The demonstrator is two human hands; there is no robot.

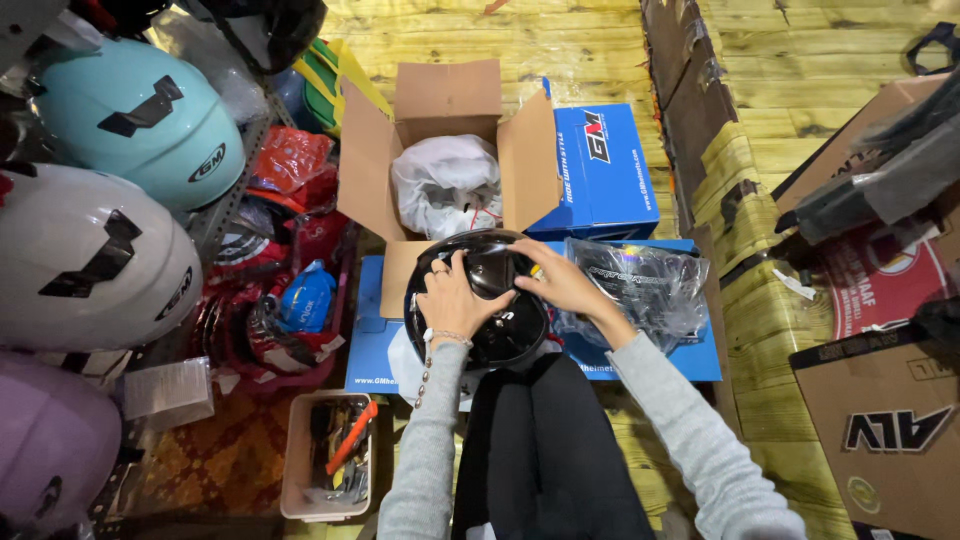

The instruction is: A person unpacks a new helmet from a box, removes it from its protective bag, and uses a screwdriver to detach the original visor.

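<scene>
Lighting is moderate and even, falling from overhead, with the yellow wooden floor (560, 40) brightest and the lower left corner dim. Specular glare shows on the glossy black helmet (480, 300), on the clear plastic bag (640, 285) and on the teal helmet (140, 115) at left. Focus is sharp at centre; wide-angle distortion bends and stretches shapes toward the edges, with slight softness there.
</scene>
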